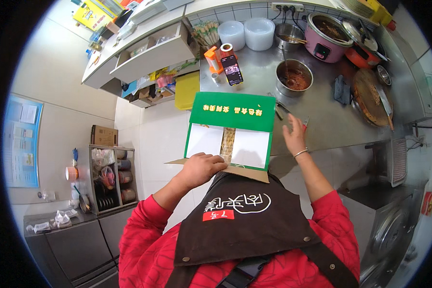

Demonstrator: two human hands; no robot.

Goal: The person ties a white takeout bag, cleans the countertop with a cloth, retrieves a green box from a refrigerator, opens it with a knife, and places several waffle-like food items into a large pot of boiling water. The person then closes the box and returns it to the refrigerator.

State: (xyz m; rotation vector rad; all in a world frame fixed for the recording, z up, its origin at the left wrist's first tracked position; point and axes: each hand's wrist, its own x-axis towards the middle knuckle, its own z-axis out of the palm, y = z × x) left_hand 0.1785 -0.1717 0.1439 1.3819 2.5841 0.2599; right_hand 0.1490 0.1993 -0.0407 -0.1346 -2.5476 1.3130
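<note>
Before me is a green and white cardboard box [232, 109], its far flap raised and bearing writing. Two white inner flaps [250, 145] leave a gap through which yellowish-brown contents [228, 144] show. My left hand [205, 165] grips the near brown flap [248, 174], fingers curled over it. To the right of the box, my right hand [294, 135] holds nothing, fingers apart. Just beyond it lies a small red-handled blade tool [305, 124], partly hidden by the hand. Another dark metal tool [282, 106] lies at the box's right edge.
On the steel table [320, 122] are a pot of red sauce [294, 77], a phone [232, 70], an orange tape dispenser [213, 59], a pink cooker [324, 39] and stacked plastic lids [259, 34]. A cleaver [384, 104] lies on a round chopping board [370, 97]. A drawer [154, 54] stands pulled out.
</note>
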